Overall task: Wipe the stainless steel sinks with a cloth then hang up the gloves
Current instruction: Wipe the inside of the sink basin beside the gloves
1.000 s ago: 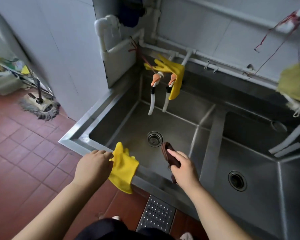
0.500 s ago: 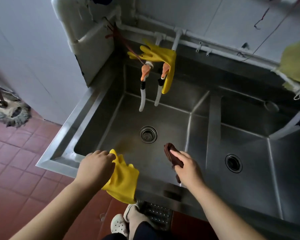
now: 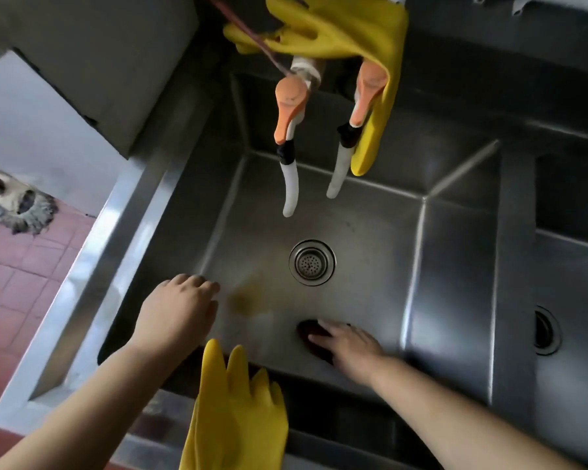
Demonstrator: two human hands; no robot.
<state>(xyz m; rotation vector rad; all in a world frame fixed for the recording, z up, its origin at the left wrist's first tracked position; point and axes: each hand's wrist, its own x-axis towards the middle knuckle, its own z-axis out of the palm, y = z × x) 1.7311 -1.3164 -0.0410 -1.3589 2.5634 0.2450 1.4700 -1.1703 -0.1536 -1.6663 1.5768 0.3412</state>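
Near the drain, the right hand presses flat fingers on the dark cloth, while the left hand hovers loosely curled, empty

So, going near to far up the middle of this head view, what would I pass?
Yellow glove draped over the sink's front rim → brown cloth under the right hand → drain strainer → white tap hoses → yellow glove hung over the taps.

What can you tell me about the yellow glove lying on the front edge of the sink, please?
The yellow glove looks like smooth rubber and is draped limp over the front rim of the left sink, its empty glove digits pointing up into the basin and its cuff running out of view below. Neither hand touches it; the left hand is just beyond it.
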